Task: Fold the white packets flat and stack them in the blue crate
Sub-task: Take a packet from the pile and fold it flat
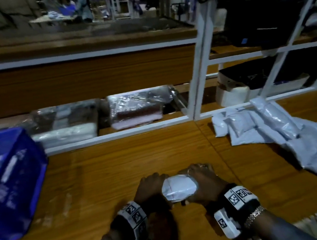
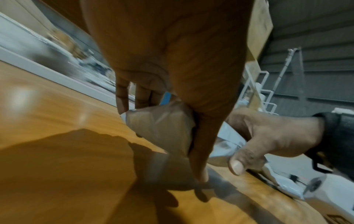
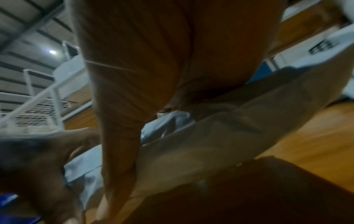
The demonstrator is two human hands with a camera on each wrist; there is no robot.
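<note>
A white packet [image 1: 178, 187] sits on the wooden table near its front edge, bunched between both hands. My left hand [image 1: 150, 188] grips its left end, fingers curled over the far side and thumb at the near side. My right hand [image 1: 202, 183] grips the right end the same way. The left wrist view shows the packet [image 2: 162, 127] pinched in the left hand [image 2: 172, 121], with the right hand [image 2: 268, 139] beyond it. In the right wrist view the packet [image 3: 220, 136] lies under the right hand [image 3: 145, 121]. The blue crate [image 1: 9, 181] stands at the left with white packets inside.
A loose heap of white packets [image 1: 289, 132] lies at the right of the table. Behind the table a white-framed shelf [image 1: 198, 73] holds plastic-wrapped bundles [image 1: 137, 108]. Bare wood [image 1: 118, 162] lies between the crate and my hands.
</note>
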